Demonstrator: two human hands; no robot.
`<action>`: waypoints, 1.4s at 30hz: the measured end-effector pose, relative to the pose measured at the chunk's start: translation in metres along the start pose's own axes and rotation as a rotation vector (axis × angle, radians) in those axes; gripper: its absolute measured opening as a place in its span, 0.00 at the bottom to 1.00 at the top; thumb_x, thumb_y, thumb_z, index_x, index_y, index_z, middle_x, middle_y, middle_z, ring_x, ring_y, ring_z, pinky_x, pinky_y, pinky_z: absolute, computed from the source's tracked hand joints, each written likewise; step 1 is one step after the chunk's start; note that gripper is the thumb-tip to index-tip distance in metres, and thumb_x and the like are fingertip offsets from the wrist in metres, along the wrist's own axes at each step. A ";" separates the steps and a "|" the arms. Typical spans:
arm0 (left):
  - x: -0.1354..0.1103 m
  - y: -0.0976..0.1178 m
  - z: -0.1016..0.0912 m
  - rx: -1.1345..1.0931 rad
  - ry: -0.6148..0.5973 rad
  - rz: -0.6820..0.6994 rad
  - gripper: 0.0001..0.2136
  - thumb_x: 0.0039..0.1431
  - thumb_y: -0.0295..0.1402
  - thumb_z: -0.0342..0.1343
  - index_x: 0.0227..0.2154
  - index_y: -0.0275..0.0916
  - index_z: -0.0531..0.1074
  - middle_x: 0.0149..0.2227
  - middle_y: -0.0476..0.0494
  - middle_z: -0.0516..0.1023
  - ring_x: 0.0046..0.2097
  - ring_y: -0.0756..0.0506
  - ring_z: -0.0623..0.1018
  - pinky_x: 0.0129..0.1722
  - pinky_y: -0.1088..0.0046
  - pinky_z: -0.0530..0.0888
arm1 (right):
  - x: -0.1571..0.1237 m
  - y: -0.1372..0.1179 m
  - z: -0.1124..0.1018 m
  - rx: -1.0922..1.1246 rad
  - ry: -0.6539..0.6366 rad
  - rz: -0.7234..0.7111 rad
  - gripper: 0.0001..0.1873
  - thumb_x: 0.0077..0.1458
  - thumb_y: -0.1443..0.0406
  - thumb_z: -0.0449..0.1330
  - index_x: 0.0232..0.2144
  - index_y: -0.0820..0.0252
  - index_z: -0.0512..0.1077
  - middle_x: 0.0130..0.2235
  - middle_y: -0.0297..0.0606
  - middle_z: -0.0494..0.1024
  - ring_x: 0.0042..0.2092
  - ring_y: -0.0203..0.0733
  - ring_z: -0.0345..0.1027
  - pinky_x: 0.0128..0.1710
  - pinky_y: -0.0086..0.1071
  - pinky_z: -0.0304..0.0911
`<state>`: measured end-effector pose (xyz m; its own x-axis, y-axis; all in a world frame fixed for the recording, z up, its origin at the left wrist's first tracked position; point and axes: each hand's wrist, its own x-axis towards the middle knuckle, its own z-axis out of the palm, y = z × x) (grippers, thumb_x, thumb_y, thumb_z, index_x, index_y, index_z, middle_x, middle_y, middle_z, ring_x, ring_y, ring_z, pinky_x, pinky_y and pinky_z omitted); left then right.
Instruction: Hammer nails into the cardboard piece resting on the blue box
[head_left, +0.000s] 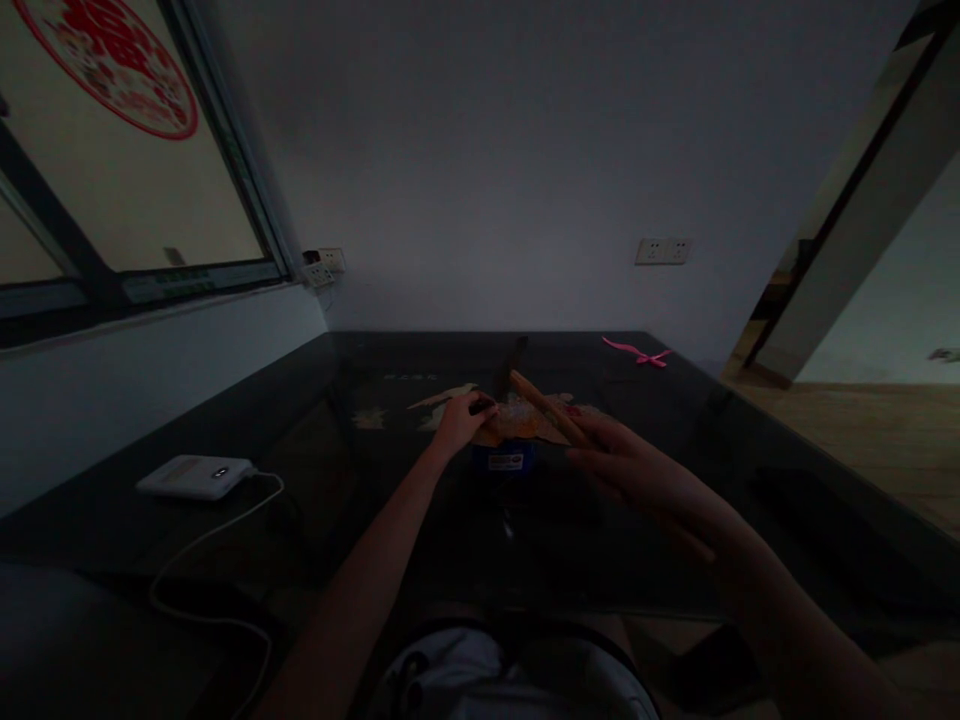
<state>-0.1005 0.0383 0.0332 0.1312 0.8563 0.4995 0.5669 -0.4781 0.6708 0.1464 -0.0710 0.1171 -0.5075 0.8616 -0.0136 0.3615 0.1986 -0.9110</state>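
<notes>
My right hand point(630, 460) grips the wooden handle of a hammer point(549, 408). Its dark head rises up and to the left, above a torn brown piece point(491, 433), possibly cardboard, with a clear, shiny area on it. That piece lies over a blue box-like thing point(504, 458) with a pale label. At the left edge of the brown piece is my left hand point(459, 420), thumb and fingers pinched together close to the hammer head. What the pinch holds, if anything, is too dark and small to make out.
On the dark glossy table point(420, 540), a white power bank point(199, 477) with a white cable lies at the left. A pink ribbon point(641, 353) is at the back right. Pale torn scraps point(369, 418) lie left of the brown piece. A wall with sockets point(663, 251) stands behind.
</notes>
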 end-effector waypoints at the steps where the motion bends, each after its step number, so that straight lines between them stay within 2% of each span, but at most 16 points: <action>1: 0.000 0.001 0.000 0.014 0.006 -0.005 0.06 0.52 0.32 0.56 0.31 0.35 0.74 0.32 0.44 0.77 0.35 0.47 0.75 0.37 0.72 0.70 | 0.001 -0.001 0.001 -0.011 0.004 0.005 0.19 0.52 0.61 0.54 0.46 0.61 0.62 0.21 0.25 0.62 0.16 0.27 0.53 0.12 0.21 0.50; 6: 0.000 0.002 0.000 0.089 0.023 -0.007 0.06 0.50 0.31 0.58 0.31 0.35 0.74 0.31 0.45 0.77 0.34 0.47 0.74 0.34 0.72 0.70 | 0.003 0.000 0.002 -0.027 -0.033 0.038 0.17 0.51 0.61 0.55 0.43 0.63 0.65 0.19 0.25 0.61 0.15 0.27 0.53 0.12 0.21 0.50; 12: 0.001 0.003 0.001 0.035 -0.018 0.004 0.05 0.52 0.29 0.56 0.31 0.35 0.74 0.32 0.45 0.77 0.36 0.47 0.75 0.38 0.72 0.70 | 0.003 0.001 -0.002 -0.037 0.028 -0.006 0.20 0.51 0.60 0.55 0.46 0.60 0.64 0.22 0.27 0.64 0.16 0.28 0.54 0.13 0.23 0.51; 17: 0.001 0.003 0.001 0.100 0.001 -0.016 0.08 0.49 0.32 0.58 0.32 0.34 0.74 0.31 0.44 0.77 0.34 0.46 0.75 0.36 0.70 0.70 | 0.005 0.005 0.000 -0.090 0.004 0.006 0.18 0.50 0.61 0.55 0.43 0.63 0.67 0.23 0.29 0.66 0.18 0.30 0.56 0.15 0.24 0.53; 24: 0.000 0.003 0.000 0.060 -0.011 0.003 0.05 0.51 0.31 0.56 0.31 0.35 0.74 0.32 0.45 0.77 0.35 0.47 0.75 0.37 0.72 0.70 | -0.001 -0.006 -0.001 -0.050 0.007 -0.008 0.21 0.51 0.61 0.55 0.48 0.62 0.63 0.21 0.26 0.63 0.16 0.28 0.53 0.13 0.22 0.50; 32: 0.001 0.001 0.002 0.105 0.020 -0.040 0.07 0.49 0.32 0.58 0.31 0.35 0.74 0.30 0.45 0.77 0.34 0.46 0.75 0.35 0.71 0.70 | 0.002 -0.003 0.003 -0.053 -0.027 0.068 0.18 0.51 0.61 0.54 0.44 0.65 0.65 0.18 0.24 0.59 0.15 0.28 0.52 0.12 0.22 0.49; 38: 0.000 0.003 0.001 0.050 0.005 0.017 0.05 0.51 0.30 0.56 0.30 0.35 0.73 0.32 0.45 0.77 0.36 0.47 0.75 0.37 0.71 0.69 | -0.004 0.006 0.002 0.095 0.096 -0.043 0.24 0.50 0.61 0.57 0.50 0.61 0.63 0.24 0.27 0.65 0.17 0.26 0.54 0.13 0.21 0.51; 42: 0.000 0.006 0.000 0.073 0.002 0.039 0.04 0.52 0.30 0.55 0.30 0.36 0.73 0.32 0.45 0.77 0.36 0.47 0.75 0.38 0.71 0.70 | -0.002 0.029 0.009 0.285 0.145 -0.026 0.30 0.50 0.59 0.57 0.54 0.62 0.57 0.18 0.22 0.58 0.13 0.27 0.50 0.10 0.21 0.48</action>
<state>-0.0975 0.0352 0.0370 0.1524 0.8368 0.5258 0.6193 -0.4955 0.6091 0.1511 -0.0710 0.0867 -0.3895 0.9196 0.0515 0.1058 0.1003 -0.9893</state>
